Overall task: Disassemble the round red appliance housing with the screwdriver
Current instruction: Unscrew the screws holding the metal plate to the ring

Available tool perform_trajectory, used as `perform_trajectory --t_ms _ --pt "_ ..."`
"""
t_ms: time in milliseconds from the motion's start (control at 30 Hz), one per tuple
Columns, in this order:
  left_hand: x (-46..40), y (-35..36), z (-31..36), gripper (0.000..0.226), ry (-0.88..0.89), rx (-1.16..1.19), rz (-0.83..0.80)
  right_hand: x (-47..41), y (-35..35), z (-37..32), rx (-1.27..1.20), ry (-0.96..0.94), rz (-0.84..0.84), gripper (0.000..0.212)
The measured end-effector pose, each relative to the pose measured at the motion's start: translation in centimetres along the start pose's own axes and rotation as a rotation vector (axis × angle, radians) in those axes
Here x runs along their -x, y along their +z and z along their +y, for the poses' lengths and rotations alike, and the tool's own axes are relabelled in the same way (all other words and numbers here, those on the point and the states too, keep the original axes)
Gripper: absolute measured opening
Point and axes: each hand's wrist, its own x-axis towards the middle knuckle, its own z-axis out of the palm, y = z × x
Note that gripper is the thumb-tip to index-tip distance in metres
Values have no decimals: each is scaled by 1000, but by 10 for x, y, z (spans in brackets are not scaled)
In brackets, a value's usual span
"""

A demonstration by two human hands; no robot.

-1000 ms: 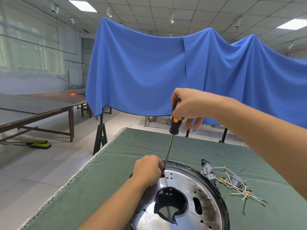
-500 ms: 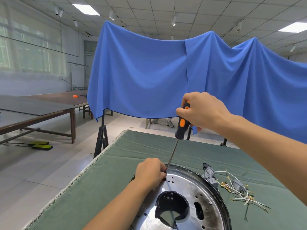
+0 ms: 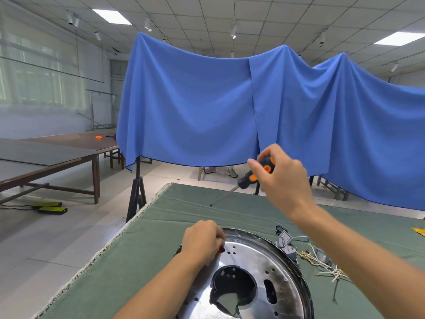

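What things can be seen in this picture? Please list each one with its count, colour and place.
housing: one, shiny metal with a dark rim, near edge of the table
screwdriver: one, black and orange, in the air over the table
wire bundle: one, white and yellow, right of the housing
table cover: one, green, under everything
curtain: one, blue, behind the table
side table: one, brown, far left
left hand: one, on the housing's far rim
right hand: one, gripping the screwdriver

Right hand [image 3: 281, 180] holds screwdriver [image 3: 255, 174] above housing [image 3: 259, 261].
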Motion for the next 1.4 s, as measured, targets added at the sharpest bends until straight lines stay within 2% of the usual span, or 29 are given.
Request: perform_trajectory --t_ms 100,233,367,500,667,767,867,1000,1067,1400 --pt "0 2 0 17 -10 0 38 31 23 12 -113 11 -5 17" --pt "2 2 -1 16 -14 38 79 63 52 29 -208 87 -5 20" --pt "2 -1 -2 13 -51 87 79 82 67 42 -192 157 -65 22" --pt "-2 -5 3 11 -146 293 132 96 71 45 -134 162 -188 31" --pt "-6 -11 5 18 -223 498 265 106 73 46 -14 151 -358 25" --pt "-2 -12 10 19 -188 550 222 110 74 44 131 116 -454 22" --pt "-2 -18 12 15 -231 685 235 112 73 42 179 93 -478 22" --pt "-3 -41 -8 15 -435 1071 303 111 71 42 203 71 -500 22" --pt "1 -49 -26 14 -474 1174 295 110 70 43 214 71 -507 22" --pt "24 -23 -80 10 -642 1176 293 106 75 47 196 124 -484 25"
